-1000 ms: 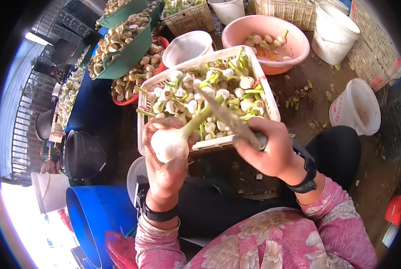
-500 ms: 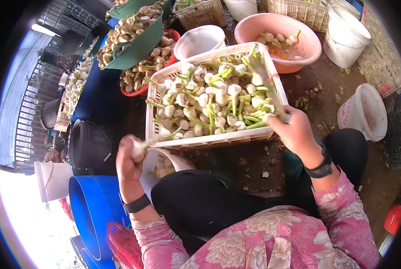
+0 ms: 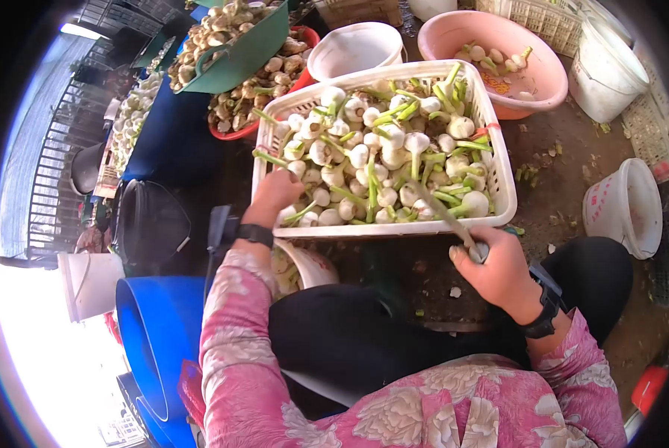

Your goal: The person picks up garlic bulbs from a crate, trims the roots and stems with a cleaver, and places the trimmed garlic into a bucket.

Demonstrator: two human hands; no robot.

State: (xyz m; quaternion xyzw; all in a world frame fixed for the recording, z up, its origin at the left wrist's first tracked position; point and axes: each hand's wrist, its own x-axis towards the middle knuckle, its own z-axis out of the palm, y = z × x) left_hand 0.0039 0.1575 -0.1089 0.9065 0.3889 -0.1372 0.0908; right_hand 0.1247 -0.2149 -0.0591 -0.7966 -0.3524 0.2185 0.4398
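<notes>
A white plastic crate full of garlic bulbs with green stem stubs sits in front of me. My left hand is at the crate's near left corner, over the bulbs. Its fingers are curled in among them, and what they hold is hidden. My right hand grips a knife just off the crate's near right edge. The blade points up and left, over the garlic. Below the crate's near left corner stands a white bucket with pale pieces inside, partly hidden by my knee.
Beyond the crate are a white tub, a pink basin with a few bulbs, and a green basket heaped with garlic. White buckets stand right. At left are a blue barrel and a black bucket.
My left hand, which held a garlic bulb left of the crate, has moved up and right into the crate's corner. My right hand with the knife has dropped lower, away from the crate's edge.
</notes>
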